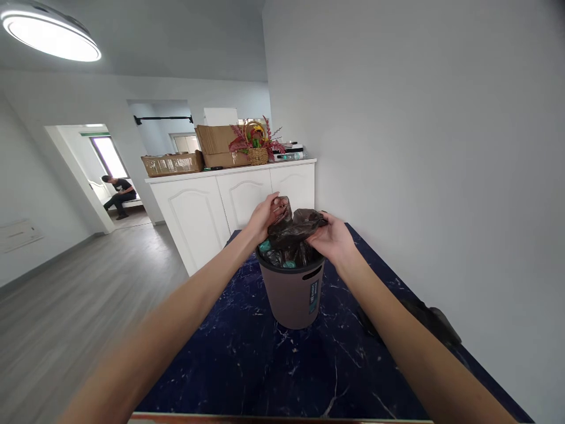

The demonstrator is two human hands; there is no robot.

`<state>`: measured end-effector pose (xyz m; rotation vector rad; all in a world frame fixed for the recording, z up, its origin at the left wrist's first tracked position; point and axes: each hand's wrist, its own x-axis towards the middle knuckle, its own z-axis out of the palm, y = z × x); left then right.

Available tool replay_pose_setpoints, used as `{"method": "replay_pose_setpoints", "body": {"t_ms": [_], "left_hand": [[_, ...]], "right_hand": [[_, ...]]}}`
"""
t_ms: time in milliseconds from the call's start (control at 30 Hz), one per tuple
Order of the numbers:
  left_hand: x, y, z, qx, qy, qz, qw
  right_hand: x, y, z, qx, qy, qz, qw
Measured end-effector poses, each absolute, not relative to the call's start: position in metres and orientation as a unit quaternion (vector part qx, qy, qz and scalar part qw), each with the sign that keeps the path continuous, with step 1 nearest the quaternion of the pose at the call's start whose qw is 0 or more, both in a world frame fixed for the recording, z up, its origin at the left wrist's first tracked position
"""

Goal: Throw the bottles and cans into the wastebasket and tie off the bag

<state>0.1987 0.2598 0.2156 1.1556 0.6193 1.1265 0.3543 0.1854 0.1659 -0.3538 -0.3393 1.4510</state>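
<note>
A black plastic garbage bag (289, 235) bunches up above the mouth of a brownish trash can (286, 294). My left hand (266, 215) pinches the bag's upper edge on the left. On the other side my right hand (331, 232) grips the bag's gathered edge, thumb and fingers closed. The can stands upright on a dark blue marbled tabletop (265, 377), with a handle slot and a label on its front right. Inside the rim, more dark plastic and bits of teal show; the can's depth is hidden.
Dark plastic (432, 321) lies on the table at right, along the wall. Behind stands a white cabinet (194, 206) carrying cardboard boxes (172, 165), a flower basket (257, 154) and a plastic bottle (293, 156). A person (119, 194) sits beyond a doorway at far left.
</note>
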Motion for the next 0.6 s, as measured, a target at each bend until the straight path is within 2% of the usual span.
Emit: {"method": "replay_pose_setpoints", "body": {"t_ms": [300, 600], "left_hand": [[0.152, 0.246, 0.285, 0.474, 0.182, 0.555, 0.659], [0.072, 0.184, 0.351, 0.427, 0.086, 0.645, 0.628]], "right_hand": [[0.358, 0.176, 0.228, -0.135, -0.201, 0.648, 0.722], [0.325, 0.124, 0.306, -0.121, -0.292, 0.593, 0.74]]}}
